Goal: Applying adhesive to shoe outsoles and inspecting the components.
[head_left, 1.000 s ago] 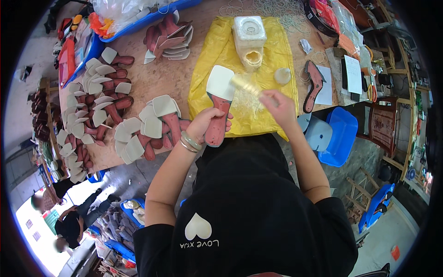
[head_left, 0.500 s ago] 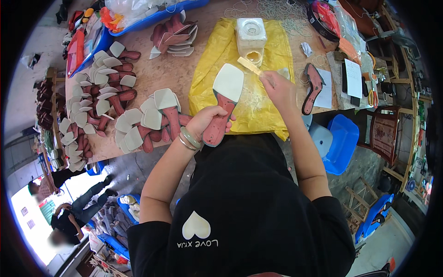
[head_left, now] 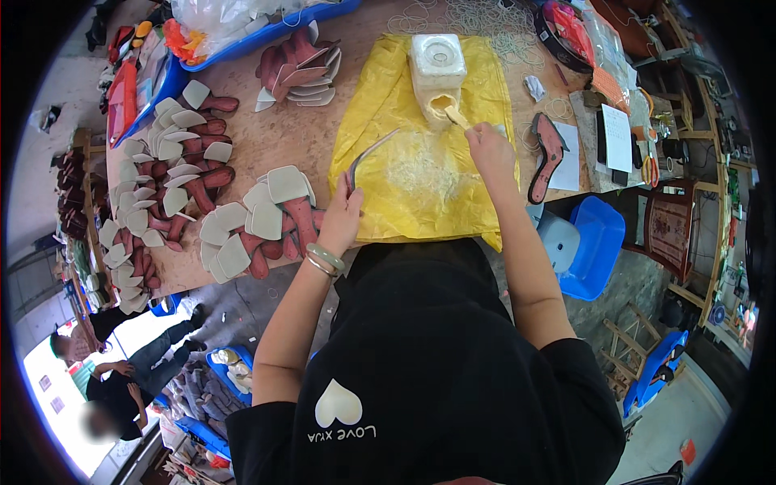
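In my left hand [head_left: 343,215], fingers closed, a shoe insole [head_left: 365,156] is turned edge-on, so only its thin curved side shows. My right hand [head_left: 491,155] grips a brush [head_left: 457,118] with a flat light handle. The brush's far end is at the round opening of a white box-shaped container [head_left: 438,71]; its tip is hidden there. Under both hands lies a crumpled yellow plastic sheet [head_left: 364,101] with pale dried smears. Left of my left hand, a pile of red insoles with off-white front pieces [head_left: 288,184] rests on the table.
More insoles [head_left: 174,149] lie in rows at the left, and another stack [head_left: 303,69] stands farther back. One dark-edged red insole [head_left: 548,158] lies at the right beside white paper [head_left: 568,153]. Orange scissors [head_left: 649,166] lie beyond. A blue tub [head_left: 598,242] stands below the table's right edge.
My left hand has moved left and turned the insole from face-up to edge-on. My right hand has brought the brush to the container's opening.
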`<state>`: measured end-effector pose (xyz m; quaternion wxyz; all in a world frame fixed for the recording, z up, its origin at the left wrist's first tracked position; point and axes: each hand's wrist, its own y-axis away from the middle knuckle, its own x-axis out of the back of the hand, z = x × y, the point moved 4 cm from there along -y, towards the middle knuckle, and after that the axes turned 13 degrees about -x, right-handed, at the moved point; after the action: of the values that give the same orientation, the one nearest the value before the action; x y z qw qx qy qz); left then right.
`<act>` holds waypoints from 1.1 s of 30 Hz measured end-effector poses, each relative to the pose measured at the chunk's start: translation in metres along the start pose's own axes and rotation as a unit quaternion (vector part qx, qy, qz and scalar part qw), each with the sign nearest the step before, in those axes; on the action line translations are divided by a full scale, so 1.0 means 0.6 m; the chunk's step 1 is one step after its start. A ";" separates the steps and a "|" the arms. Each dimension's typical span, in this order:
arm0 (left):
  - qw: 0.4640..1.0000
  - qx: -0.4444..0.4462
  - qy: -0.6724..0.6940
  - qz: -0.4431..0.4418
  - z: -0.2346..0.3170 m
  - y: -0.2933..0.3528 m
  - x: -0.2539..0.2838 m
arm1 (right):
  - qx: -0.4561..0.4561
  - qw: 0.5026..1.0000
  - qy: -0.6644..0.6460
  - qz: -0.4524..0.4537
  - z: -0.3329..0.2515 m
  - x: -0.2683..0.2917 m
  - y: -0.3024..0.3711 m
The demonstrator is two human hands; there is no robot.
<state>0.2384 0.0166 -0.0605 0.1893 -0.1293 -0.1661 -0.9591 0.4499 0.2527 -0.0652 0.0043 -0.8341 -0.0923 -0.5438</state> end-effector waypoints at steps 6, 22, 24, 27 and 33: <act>0.976 -0.098 -0.120 0.152 0.059 0.007 0.011 | -0.003 1.000 0.031 -0.003 -0.004 -0.059 -0.060; 0.909 -0.223 -0.272 0.226 0.073 0.002 0.027 | -0.055 0.913 -0.369 -0.166 -0.005 0.031 0.146; 0.908 -0.224 -0.275 0.222 0.073 0.002 0.025 | -0.001 0.914 -0.368 -0.172 -0.032 0.055 0.173; 0.912 -0.237 -0.264 0.208 0.078 0.009 0.024 | 0.052 0.922 -0.345 -0.170 -0.047 0.070 0.176; 0.925 -0.267 -0.218 0.161 0.079 0.022 0.053 | -0.016 0.935 -0.310 -0.175 0.002 0.082 0.106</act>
<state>0.2243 0.0124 -0.0039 0.2589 -0.4058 0.0820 -0.8727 0.4805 0.1975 -0.0151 -0.1328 -0.9318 -0.2249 -0.2522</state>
